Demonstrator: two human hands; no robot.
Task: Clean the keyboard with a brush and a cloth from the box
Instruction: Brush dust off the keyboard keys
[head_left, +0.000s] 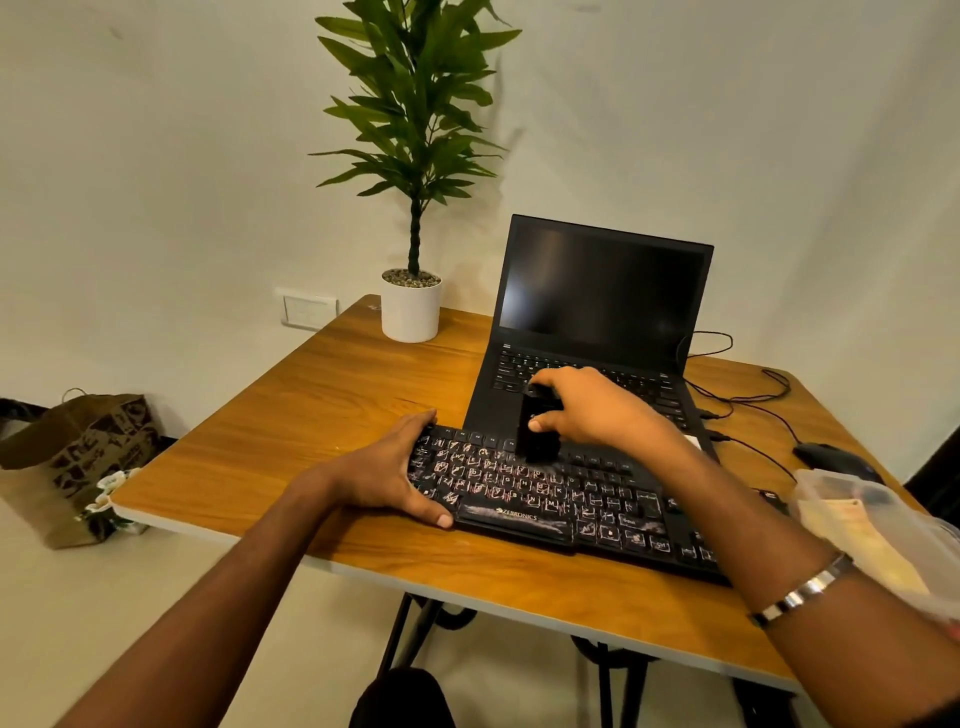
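Observation:
A black keyboard (545, 499), its keys smeared with pale dust, lies across the near part of the wooden table (322, 395). My left hand (389, 473) grips the keyboard's left end, thumb on the near edge and fingers over the far edge. My right hand (587, 410) holds a black brush (537, 431) upright, its bristles down on the upper key rows near the middle. A clear plastic box (872, 530) with cloth-like contents stands at the table's right edge, partly behind my right forearm.
An open black laptop (597, 312) sits just behind the keyboard. A white potted plant (411, 306) stands at the far corner. A black mouse (831, 460) and cables lie at the right. A paper bag (78, 457) rests on the floor to the left.

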